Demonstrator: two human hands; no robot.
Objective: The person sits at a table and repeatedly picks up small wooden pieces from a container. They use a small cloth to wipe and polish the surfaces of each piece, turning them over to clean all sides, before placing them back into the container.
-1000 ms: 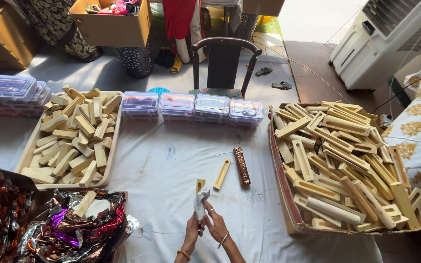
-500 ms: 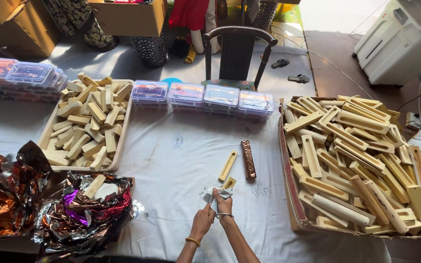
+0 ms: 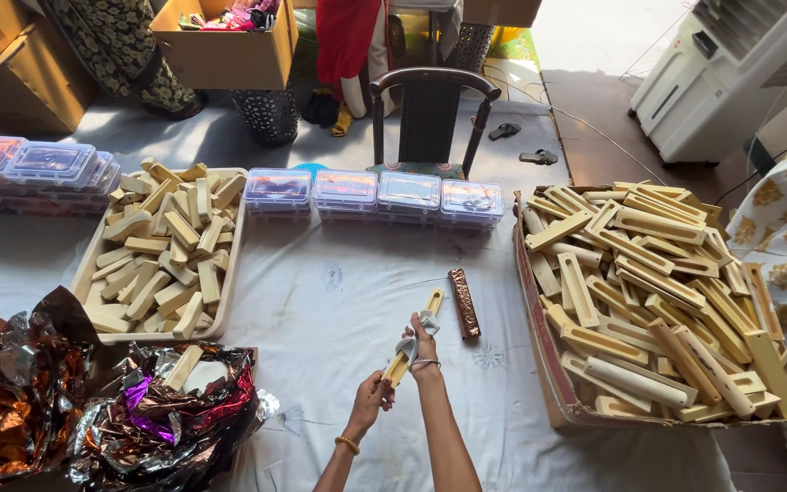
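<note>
My left hand (image 3: pixel 371 397) grips the lower end of a pale wooden slotted bar (image 3: pixel 397 369) held just above the white tablecloth (image 3: pixel 321 301). Pinching a small grey cloth (image 3: pixel 409 346) against that bar is my right hand (image 3: pixel 424 344). Just beyond my fingers, another wooden bar (image 3: pixel 434 301) lies on the cloth. A bar wrapped in brown foil (image 3: pixel 464 303) rests right of it. I cannot tell whether the held bar touches the loose one.
A cardboard box (image 3: pixel 539 364) on the right is heaped with wooden slotted bars. A tray (image 3: pixel 229 264) of short wooden blocks sits at left. Crumpled foil sheets (image 3: pixel 138 419) lie at lower left. Clear plastic boxes (image 3: pixel 375 196) line the far edge, before a chair (image 3: pixel 430 114).
My hands have moved forward with the bar and cloth, up to the loose bar on the table. The view has also shifted slightly.
</note>
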